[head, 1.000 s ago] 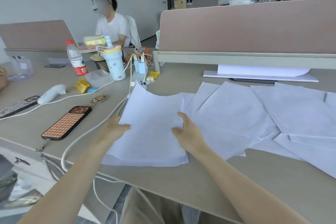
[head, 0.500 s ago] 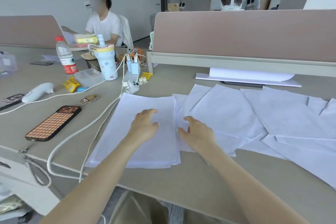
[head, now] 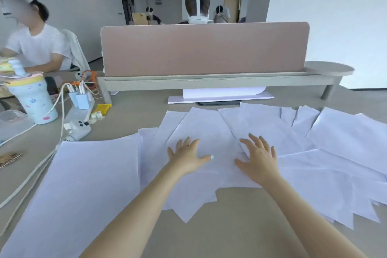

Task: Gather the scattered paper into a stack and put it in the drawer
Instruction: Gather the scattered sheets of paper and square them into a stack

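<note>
A squared-up stack of white paper (head: 83,184) lies flat at the left on the beige desk (head: 230,226). To its right, several loose white sheets (head: 314,153) fan out, overlapping one another across the desk. My left hand (head: 187,158) rests palm down, fingers spread, on one tilted sheet (head: 201,132) in the middle. My right hand (head: 258,160) lies flat beside it on the neighbouring sheets, fingers apart. Neither hand grips anything. No drawer is in view.
A pink divider panel (head: 203,48) on a low shelf closes off the back. At the left stand a decorated cup (head: 33,100), chargers (head: 80,98) and white cables (head: 27,180) running along the stack's edge. A person in white (head: 37,46) sits far left.
The view swung right and closer. My left hand left the stack and moved right onto the loose sheets. My right hand shifted right as well; both now lie flat on scattered paper.
</note>
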A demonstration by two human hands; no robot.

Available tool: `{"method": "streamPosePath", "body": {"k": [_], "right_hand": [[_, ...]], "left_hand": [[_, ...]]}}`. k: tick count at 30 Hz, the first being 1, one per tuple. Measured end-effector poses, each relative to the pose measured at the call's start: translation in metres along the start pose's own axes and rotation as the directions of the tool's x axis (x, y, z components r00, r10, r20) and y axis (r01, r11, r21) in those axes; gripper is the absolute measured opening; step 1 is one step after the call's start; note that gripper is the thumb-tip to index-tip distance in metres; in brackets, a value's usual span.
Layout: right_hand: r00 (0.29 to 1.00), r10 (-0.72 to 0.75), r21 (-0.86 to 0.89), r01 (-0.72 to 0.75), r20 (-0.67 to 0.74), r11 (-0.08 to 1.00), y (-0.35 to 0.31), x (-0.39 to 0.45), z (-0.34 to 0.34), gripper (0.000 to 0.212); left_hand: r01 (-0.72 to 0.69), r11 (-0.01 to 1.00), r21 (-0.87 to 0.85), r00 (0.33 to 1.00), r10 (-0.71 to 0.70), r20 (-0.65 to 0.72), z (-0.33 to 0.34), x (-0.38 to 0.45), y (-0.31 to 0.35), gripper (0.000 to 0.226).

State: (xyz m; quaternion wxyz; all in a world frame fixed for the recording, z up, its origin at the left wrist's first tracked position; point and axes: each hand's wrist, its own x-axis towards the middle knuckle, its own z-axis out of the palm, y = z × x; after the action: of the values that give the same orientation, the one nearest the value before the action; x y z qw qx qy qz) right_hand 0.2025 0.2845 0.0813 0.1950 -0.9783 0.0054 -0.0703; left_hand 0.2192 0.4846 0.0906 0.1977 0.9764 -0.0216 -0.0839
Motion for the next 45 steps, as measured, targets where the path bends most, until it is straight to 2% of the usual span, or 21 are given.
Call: {"method": "streamPosePath", "body": {"k": [2,4,9,12,14,18,21,24,27,29,32,35,40,45], "right_hand": [[0.997,0.068,-0.060,-0.065,0.048,0.996,0.022,0.006,-0.009,0.069],[0.991,0.098,-0.068,-0.092,0.088,0.993,0.040,0.010,-0.017,0.071],[0.973,-0.004,-0.002,0.005,0.229,1.000,0.062,0.016,-0.031,0.069],[0.934,-0.001,0.029,-0.010,0.357,1.000,0.078,0.016,-0.036,0.085],[0.921,0.024,-0.023,-0.016,0.388,1.000,0.091,0.013,-0.037,0.093],[0.965,0.040,-0.016,-0.037,0.259,0.999,0.105,0.009,-0.035,0.092],[0.994,0.056,-0.005,-0.056,0.090,0.998,0.108,0.013,-0.033,0.073],[0.998,0.058,-0.003,-0.058,0.022,0.998,0.107,0.012,-0.030,0.066],[0.999,0.029,0.034,-0.030,0.023,0.999,0.090,0.004,-0.024,0.071],[0.998,-0.053,0.056,0.051,0.037,0.997,0.067,-0.004,-0.018,0.082],[0.976,-0.186,0.060,0.180,0.117,0.982,0.026,-0.011,-0.005,0.077],[0.946,-0.251,0.033,0.249,0.208,0.968,-0.009,-0.010,0.011,0.079],[0.920,-0.256,0.027,0.260,0.295,0.965,-0.045,-0.002,0.041,0.086],[0.933,-0.280,0.020,0.283,0.227,0.959,-0.047,0.000,0.045,0.082]], "left_hand": [[0.072,0.997,0.038,0.997,-0.071,-0.016,0.013,0.010,0.009,0.073],[0.132,0.990,0.058,0.987,-0.126,-0.098,0.028,0.013,0.014,0.070],[0.141,0.990,0.030,0.966,-0.131,-0.224,0.034,0.015,0.012,0.061],[0.262,0.965,-0.022,0.920,-0.256,-0.297,0.023,0.017,-0.009,0.060],[0.342,0.938,-0.062,0.880,-0.343,-0.329,0.017,0.019,-0.025,0.063],[0.358,0.924,-0.135,0.870,-0.383,-0.311,0.010,0.021,-0.036,0.067],[0.328,0.930,-0.164,0.885,-0.363,-0.293,0.006,0.018,-0.029,0.063],[0.282,0.938,-0.202,0.915,-0.327,-0.238,0.002,0.014,-0.023,0.055],[0.221,0.953,-0.208,0.946,-0.261,-0.192,0.005,0.009,-0.017,0.051],[0.193,0.952,-0.239,0.944,-0.246,-0.220,0.007,0.010,-0.015,0.051],[0.284,0.940,-0.191,0.895,-0.331,-0.300,0.008,0.014,-0.021,0.056],[0.373,0.922,-0.104,0.872,-0.387,-0.300,0.010,0.014,-0.032,0.057],[0.263,0.943,-0.206,0.934,-0.302,-0.190,0.003,0.007,-0.023,0.056],[0.197,0.931,-0.306,0.963,-0.242,-0.117,-0.009,-0.003,-0.007,0.051]]}}
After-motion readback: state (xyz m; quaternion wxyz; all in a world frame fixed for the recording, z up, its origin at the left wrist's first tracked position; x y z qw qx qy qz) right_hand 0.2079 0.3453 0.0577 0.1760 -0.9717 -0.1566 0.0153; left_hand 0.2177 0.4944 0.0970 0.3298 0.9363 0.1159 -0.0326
